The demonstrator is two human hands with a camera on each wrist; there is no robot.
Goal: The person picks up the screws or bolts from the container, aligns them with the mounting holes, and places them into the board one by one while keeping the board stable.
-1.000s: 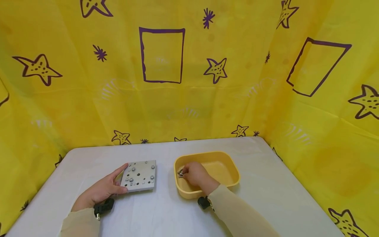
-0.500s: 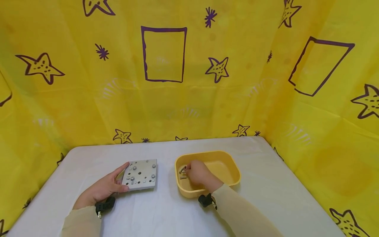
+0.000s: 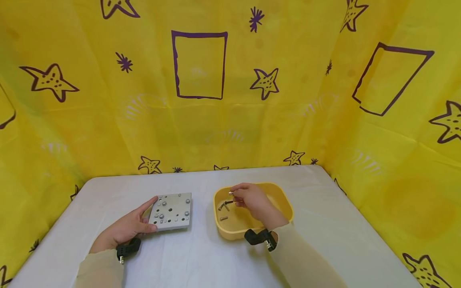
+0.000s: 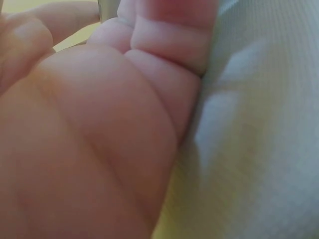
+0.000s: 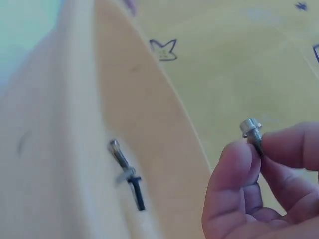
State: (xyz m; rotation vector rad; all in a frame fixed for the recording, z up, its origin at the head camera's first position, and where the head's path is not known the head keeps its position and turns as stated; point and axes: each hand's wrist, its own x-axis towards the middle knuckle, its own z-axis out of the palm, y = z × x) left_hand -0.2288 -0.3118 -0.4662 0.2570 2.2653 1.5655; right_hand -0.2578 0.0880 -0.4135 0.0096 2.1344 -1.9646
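My left hand (image 3: 124, 230) grips the left edge of a grey metal plate (image 3: 173, 212), which has several holes and some screws seated in it. In the left wrist view the palm and curled fingers fill most of the picture, and little of the plate shows. Above the yellow bin (image 3: 234, 235), my right hand (image 3: 257, 203) pinches a silver socket-head screw (image 5: 252, 133) between thumb and fingers, head up and slightly tilted. Beneath it, several loose screws (image 3: 224, 219) lie on the bin's floor, one of them black (image 5: 138, 194).
A white-covered table (image 3: 201, 256) bears the plate and the bin, with a gap between the two. Yellow curtains (image 3: 201, 132) with drawn stars and frames stand behind and on both sides. Each wrist wears a black camera mount (image 3: 128, 248).
My right hand has risen from among the screws in the bin, moving slightly right, and now holds one screw. The left hand and the plate stay in place.
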